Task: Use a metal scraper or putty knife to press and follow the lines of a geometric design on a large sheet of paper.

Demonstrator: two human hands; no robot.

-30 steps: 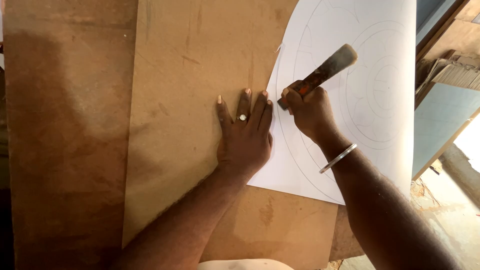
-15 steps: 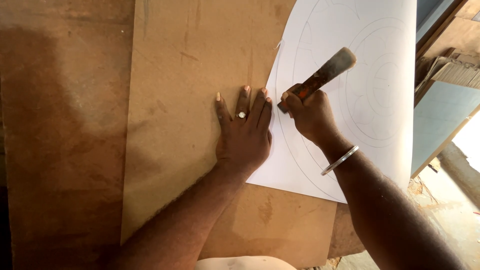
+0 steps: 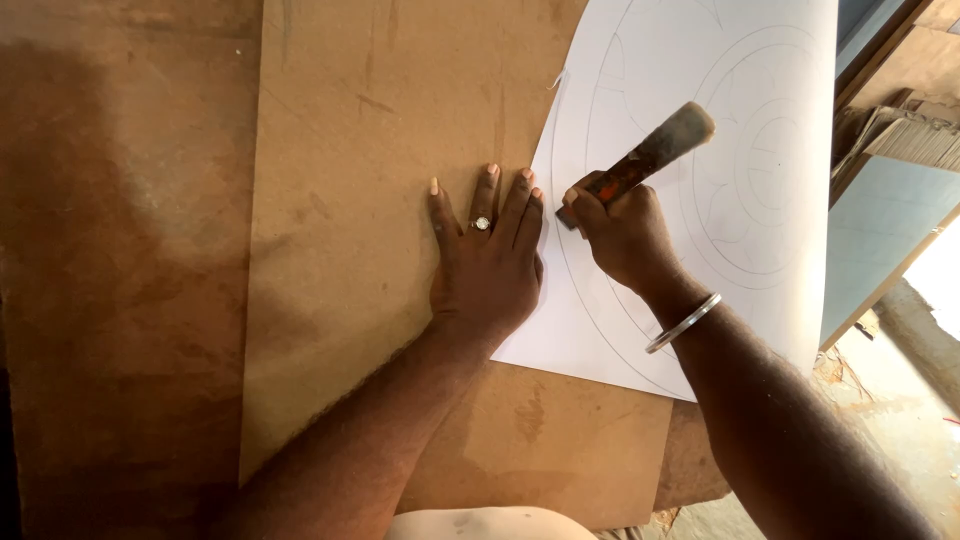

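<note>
A white paper sheet (image 3: 740, 120) with a drawn circular pattern lies on a light brown board (image 3: 370, 150). My left hand (image 3: 490, 255), with a ring on one finger, lies flat with fingers spread, pressing the paper's left edge onto the board. My right hand (image 3: 625, 235), a metal bangle on its wrist, grips a chisel-like tool (image 3: 650, 155) with a reddish wooden handle. The tool's lower end meets the paper just beside my left fingertips, and its tip is hidden by my fingers.
The light board rests on a darker brown board (image 3: 120, 300) that reaches to the left. At the right edge stand a pale blue panel (image 3: 880, 240) and stacked cardboard (image 3: 915, 135). Dusty ground with debris (image 3: 890, 400) shows at the lower right.
The tool and my right hand shifted very slightly along the paper's edge. My left hand stays pressed in the same place.
</note>
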